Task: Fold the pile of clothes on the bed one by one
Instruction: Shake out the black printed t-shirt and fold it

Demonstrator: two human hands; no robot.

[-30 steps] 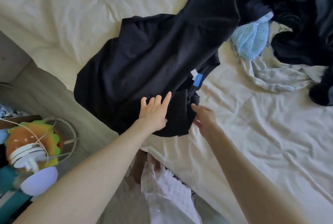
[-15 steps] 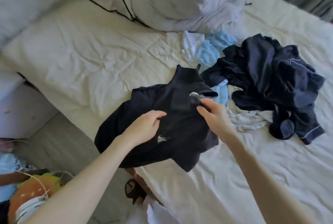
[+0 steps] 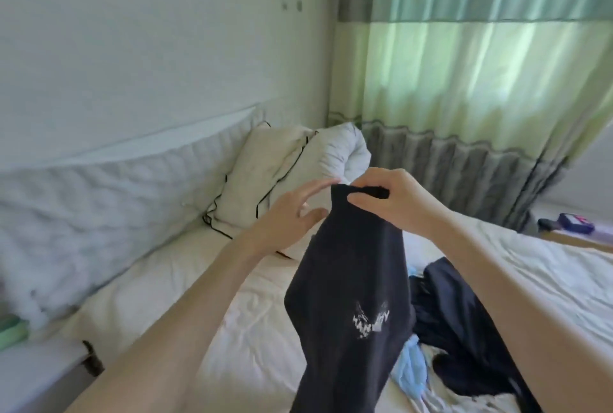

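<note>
A cream-sheeted bed point(image 3: 258, 339) is sitting beside a white wall, green curtains point(image 3: 481, 74) hanging behind. Two pillows point(image 3: 265, 180) are leaning there. The right hand point(image 3: 394, 200) is pinching one black garment point(image 3: 351, 306) aloft; the left hand point(image 3: 288, 216) is reaching, fingers spread. A dark pile point(image 3: 464, 323) is lying on the bed.

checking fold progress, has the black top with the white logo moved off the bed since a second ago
Yes. The black fabric top with the white logo has gone up: it lay flat on the cream bed sheet, and now hangs above it, pinched by the right hand.
</note>
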